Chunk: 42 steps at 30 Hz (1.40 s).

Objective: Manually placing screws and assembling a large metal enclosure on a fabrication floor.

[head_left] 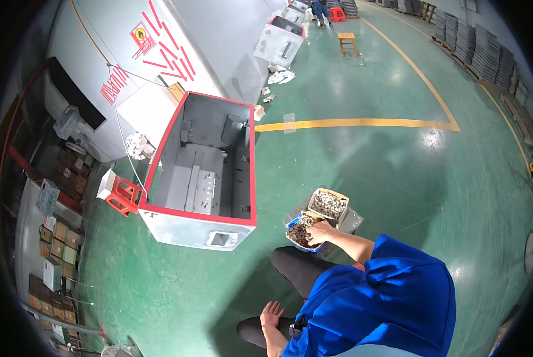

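Observation:
My right hand reaches into a small cardboard box of small metal parts on the green floor, with its fingers closed among the parts. Whether it grips any cannot be seen. A second open box of similar metal parts stands just behind the first. My left hand rests open on my dark trouser leg, holding nothing. My blue sleeve fills the lower right.
A grey metal cabinet with a red rim lies open left of the boxes. A red plastic stool stands by it. Shelves of cartons line the left. Farther off are a yellow floor line, a wooden stool and another person.

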### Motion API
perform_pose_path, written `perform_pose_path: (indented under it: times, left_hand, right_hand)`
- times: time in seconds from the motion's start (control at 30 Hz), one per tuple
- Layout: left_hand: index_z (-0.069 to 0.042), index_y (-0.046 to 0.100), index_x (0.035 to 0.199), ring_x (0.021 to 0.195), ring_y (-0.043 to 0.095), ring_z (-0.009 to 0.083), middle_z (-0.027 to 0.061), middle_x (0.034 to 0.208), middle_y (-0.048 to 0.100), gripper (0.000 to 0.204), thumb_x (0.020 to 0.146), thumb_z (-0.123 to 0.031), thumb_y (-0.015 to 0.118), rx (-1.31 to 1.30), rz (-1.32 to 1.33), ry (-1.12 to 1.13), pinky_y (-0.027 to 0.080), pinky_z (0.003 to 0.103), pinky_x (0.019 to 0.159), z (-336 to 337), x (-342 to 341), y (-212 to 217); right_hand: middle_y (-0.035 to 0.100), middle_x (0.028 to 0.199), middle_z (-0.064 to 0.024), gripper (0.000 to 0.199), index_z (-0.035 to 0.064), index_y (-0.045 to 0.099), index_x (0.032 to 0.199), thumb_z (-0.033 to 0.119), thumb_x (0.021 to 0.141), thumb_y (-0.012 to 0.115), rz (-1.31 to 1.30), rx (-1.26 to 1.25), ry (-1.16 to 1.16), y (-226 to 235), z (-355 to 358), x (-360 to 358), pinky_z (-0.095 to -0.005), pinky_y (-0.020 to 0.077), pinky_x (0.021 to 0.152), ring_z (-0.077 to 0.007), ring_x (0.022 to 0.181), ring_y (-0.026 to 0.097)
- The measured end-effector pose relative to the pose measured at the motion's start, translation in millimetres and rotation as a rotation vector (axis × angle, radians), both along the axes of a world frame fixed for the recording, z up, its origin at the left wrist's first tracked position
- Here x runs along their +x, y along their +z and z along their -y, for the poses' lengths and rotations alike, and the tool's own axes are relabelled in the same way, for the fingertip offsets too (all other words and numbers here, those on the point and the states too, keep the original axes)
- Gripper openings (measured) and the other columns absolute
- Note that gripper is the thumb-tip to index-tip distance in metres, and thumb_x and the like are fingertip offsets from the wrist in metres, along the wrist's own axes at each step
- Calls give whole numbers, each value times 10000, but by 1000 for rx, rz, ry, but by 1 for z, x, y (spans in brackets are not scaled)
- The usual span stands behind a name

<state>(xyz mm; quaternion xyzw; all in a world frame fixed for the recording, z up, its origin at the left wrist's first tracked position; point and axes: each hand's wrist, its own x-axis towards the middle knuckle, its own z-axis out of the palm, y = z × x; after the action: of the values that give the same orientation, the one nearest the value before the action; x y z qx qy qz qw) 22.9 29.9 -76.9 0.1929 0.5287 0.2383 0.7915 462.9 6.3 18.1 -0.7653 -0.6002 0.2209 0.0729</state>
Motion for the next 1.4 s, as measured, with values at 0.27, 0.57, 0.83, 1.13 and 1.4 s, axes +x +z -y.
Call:
perform_pose_path:
  times: [0.27,0.57,0.83,1.13,1.4]
  left_hand:
    - [-31,290,1400,1317,356,373,232,1408,376,536,936,-237,463,8,6,-10,357,617,997,0,-4,6]
    - [-22,262,1414,1319,349,383,244,1416,355,515,960,-237,380,5,26,-1,337,618,1016,3,-9,14]
    - [-16,270,1408,1315,350,388,250,1407,362,518,958,-238,400,13,36,-14,335,621,1017,2,-6,10]
    - [-12,294,1392,1305,360,392,252,1394,375,490,962,-225,395,21,55,1,355,622,1003,1,-4,-2]
    - [-14,291,1396,1308,360,388,246,1403,369,514,951,-236,423,25,45,-6,336,627,1009,1,-2,-10]
  right_hand:
    - [673,858,-148,457,75,612,974,391,654,692,37,71,12,-5,0,-2,-422,504,714,-293,832,660]
    - [641,780,-168,181,46,591,898,143,749,623,23,304,-188,-11,-2,-10,-439,511,690,-333,769,647]
    - [637,854,-153,168,94,622,920,163,767,623,-155,511,-331,-23,-2,-7,-417,509,727,-327,806,634]
    - [638,987,-150,335,79,616,970,285,717,688,30,443,-233,-17,5,-12,-423,485,844,-293,995,604]
    - [652,977,-138,324,88,641,927,313,696,671,-1,252,-145,-17,3,-7,-429,496,817,-298,995,605]
